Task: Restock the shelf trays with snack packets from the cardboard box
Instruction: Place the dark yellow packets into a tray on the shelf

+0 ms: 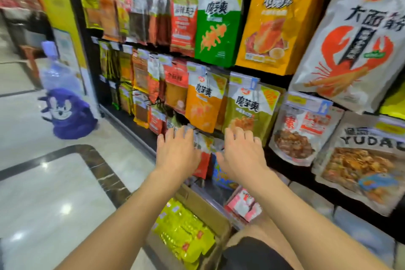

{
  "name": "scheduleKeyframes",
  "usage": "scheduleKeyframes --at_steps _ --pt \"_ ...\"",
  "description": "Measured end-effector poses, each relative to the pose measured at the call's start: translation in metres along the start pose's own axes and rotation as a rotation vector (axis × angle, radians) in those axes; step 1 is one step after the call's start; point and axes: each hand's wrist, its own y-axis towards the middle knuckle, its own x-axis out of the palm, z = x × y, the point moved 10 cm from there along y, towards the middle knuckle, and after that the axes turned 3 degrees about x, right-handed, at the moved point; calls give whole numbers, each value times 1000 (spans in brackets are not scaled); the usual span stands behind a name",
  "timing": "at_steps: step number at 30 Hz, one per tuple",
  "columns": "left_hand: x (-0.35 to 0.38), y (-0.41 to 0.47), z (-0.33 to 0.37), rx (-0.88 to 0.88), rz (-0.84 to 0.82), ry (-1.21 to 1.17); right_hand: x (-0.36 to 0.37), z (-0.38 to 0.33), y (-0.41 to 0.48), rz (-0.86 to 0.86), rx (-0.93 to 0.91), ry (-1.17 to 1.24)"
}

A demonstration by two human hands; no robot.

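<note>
One blue plush (68, 114) with a cartoon face sits on the pale floor (43, 193) at my far left, just beside the end of the rack (74, 17). Next come rows of hanging packs, blurred at the left end and clearer further along, with a green pack (219, 17) and an orange pack (278, 19) side by side on the upper row. My left hand (177, 151) is stretched forward, back towards the camera. Its fingers (175, 132) are fairly straight and lie against the tops of small packets low on the rack, so it reads to me as laid flat rather than clasping. A red packet (203, 160) hangs between my two hands. Below the left forearm, the box (203, 204) stands on the floor against the rack, with yellow packets (184, 230) lying inside it. My right hand (241, 155) reaches to the same low row with the thumb spread. Its fingertips fold out of sight behind the knuckles, so I cannot tell whether it grips anything. Under that wrist, red-and-white packets (243, 204) stand on the bottom shelf. At the far right a big lobster pack (355, 35) hangs above two brown snack bags.
</note>
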Motion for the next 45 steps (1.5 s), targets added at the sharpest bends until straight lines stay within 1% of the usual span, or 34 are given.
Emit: scheduleKeyframes --at_steps 3,6,12,19,24,26,28,31,35,39,41,45 --pt "33 -4 -40 -76 -48 5 36 -34 17 -53 -58 23" --pt "79 -12 -74 -143 -136 5 77 -62 29 -107 -106 36" --pt "173 -32 -116 -248 -329 -8 172 -94 35 -222 -155 78" --pt "271 -60 -124 -357 -500 -35 289 -114 24 -425 -227 51" --pt "340 -81 -124 -475 -614 -109 363 -122 18 -564 -311 91" --pt "368 -91 -121 -524 -679 -143 391 -124 15 -620 -314 127" --pt "395 -103 -120 -593 -744 -209 421 -126 10 -693 -285 176" --pt "430 -122 -120 -755 -811 -331 462 -129 -5 -816 -253 227" --pt "465 -141 -124 -913 -835 -396 503 -128 -24 -910 -204 301" --pt "493 -151 -126 -1049 -799 -472 534 -122 -46 -987 -155 342" --pt "502 -155 -127 -1110 -773 -467 546 -114 -53 -1004 -122 350" --pt "513 -160 -116 -1105 -756 -379 558 -105 -50 -969 -95 363"
